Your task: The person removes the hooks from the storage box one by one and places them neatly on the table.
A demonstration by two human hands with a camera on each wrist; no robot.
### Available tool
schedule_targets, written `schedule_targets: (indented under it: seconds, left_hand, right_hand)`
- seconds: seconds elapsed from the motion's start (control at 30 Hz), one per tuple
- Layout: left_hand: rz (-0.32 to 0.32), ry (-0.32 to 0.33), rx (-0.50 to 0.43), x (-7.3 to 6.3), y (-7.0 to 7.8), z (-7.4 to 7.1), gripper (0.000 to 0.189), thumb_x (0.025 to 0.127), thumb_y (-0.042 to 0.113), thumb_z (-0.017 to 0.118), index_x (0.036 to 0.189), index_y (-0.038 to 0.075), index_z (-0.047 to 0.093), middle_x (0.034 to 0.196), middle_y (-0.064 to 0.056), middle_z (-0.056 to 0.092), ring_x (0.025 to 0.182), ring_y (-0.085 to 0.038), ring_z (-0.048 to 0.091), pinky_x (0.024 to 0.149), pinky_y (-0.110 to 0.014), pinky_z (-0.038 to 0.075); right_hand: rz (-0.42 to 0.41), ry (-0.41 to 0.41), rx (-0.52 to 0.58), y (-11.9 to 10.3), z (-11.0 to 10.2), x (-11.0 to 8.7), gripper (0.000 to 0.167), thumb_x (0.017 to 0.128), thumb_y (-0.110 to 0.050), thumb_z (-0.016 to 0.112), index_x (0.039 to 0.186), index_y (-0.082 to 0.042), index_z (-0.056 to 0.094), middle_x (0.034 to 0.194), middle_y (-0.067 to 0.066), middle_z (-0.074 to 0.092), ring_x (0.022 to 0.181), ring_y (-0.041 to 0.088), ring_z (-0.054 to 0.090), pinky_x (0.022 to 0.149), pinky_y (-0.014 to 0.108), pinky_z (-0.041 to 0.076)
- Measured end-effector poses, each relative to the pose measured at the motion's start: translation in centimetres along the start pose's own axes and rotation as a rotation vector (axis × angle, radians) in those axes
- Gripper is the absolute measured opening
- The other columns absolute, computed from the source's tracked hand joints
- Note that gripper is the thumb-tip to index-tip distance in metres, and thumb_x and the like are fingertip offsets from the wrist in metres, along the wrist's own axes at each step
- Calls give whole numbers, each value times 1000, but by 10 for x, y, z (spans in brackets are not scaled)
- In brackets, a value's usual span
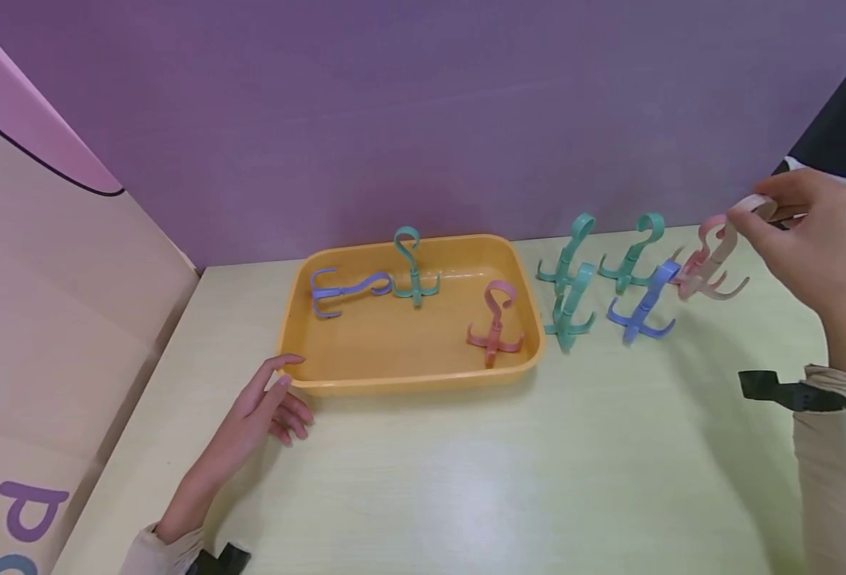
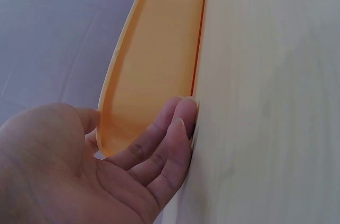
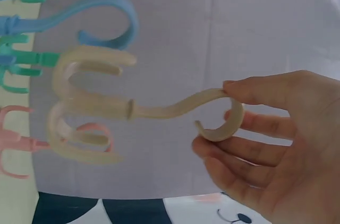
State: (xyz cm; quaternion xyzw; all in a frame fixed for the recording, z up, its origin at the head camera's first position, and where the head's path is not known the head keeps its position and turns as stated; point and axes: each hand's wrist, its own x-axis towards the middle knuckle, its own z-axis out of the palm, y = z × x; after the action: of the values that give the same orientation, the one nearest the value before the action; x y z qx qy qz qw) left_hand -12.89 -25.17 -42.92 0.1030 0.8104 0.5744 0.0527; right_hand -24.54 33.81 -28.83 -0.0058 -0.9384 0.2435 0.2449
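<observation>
My right hand point(image 1: 828, 247) pinches the curved top of a cream multi-prong hanging hook point(image 3: 180, 108). The hook's prongs point down in the head view, in front of a pink hook point(image 1: 712, 227) that it partly hides. Left of it stand a blue hook point(image 1: 649, 301) and several green hooks point(image 1: 569, 307). My left hand point(image 1: 257, 411) grips the front left corner of a yellow tray point(image 2: 154, 49), with fingers at its rim and outer wall. Inside the tray are a purple-blue hook point(image 1: 351, 289) lying on its side, a green hook point(image 1: 414, 275) and a pink hook point(image 1: 493, 327).
The pale wooden table point(image 1: 423, 479) meets a purple back panel point(image 1: 423, 120) behind the tray. A light side panel point(image 1: 49, 319) with printed letters borders the left. A black-and-white printed panel point(image 1: 836, 128) stands at the far right, behind my right hand.
</observation>
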Motion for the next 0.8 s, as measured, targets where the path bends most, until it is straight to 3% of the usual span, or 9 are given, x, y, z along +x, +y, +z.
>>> schedule_targets:
  seconds: [0.1, 0.17, 0.23, 0.33, 0.57, 0.8]
  left_hand:
    - [2, 1, -2, 0, 0, 0, 42, 111, 32, 32, 149, 13, 32, 89, -24, 68, 69, -36, 69, 56, -43, 58]
    - [3, 3, -4, 0, -1, 0, 42, 111, 32, 32, 149, 13, 32, 89, -23, 68, 69, -35, 69, 56, -43, 58]
    - [2, 3, -7, 0, -1, 0, 42, 111, 32, 32, 149, 13, 32, 89, -23, 68, 69, -35, 69, 56, -43, 58]
    - [2, 3, -10, 0, -1, 1, 42, 111, 32, 32, 149, 13, 32, 89, -24, 68, 69, -35, 69, 56, -43, 58]
    - [2, 10, -8, 0, 0, 1, 42, 111, 32, 32, 149, 13, 32, 89, -23, 69, 69, -35, 69, 56, -43, 58]
    - [-8, 9, -6, 0, 0, 1, 43, 111, 33, 32, 149, 13, 32, 90, -23, 69, 69, -36, 69, 56, -43, 58]
  right_hand:
    - [18, -83, -61, 10, 4, 5, 50, 97, -32, 61, 121, 11, 56, 109, 36, 61, 85, 24, 58, 50, 20, 34]
    - [21, -130, -87, 17, 8, 6, 50, 96, -32, 63, 117, 13, 55, 104, 37, 61, 90, 46, 55, 57, 34, 43]
    - [16, -170, -104, 24, 12, 9, 46, 95, -28, 64, 113, 13, 57, 98, 37, 63, 92, 49, 53, 71, 49, 44]
    - [10, -232, -129, 32, 17, 10, 43, 93, -24, 64, 112, 14, 57, 94, 36, 63, 95, 50, 47, 78, 63, 36]
    - [45, -298, -141, 45, 23, 12, 39, 92, -23, 66, 108, 13, 59, 98, 37, 60, 94, 50, 44, 57, 49, 43]
    - [81, -310, -166, 44, 22, 10, 42, 93, -23, 65, 113, 13, 56, 109, 39, 56, 99, 53, 43, 63, 57, 46]
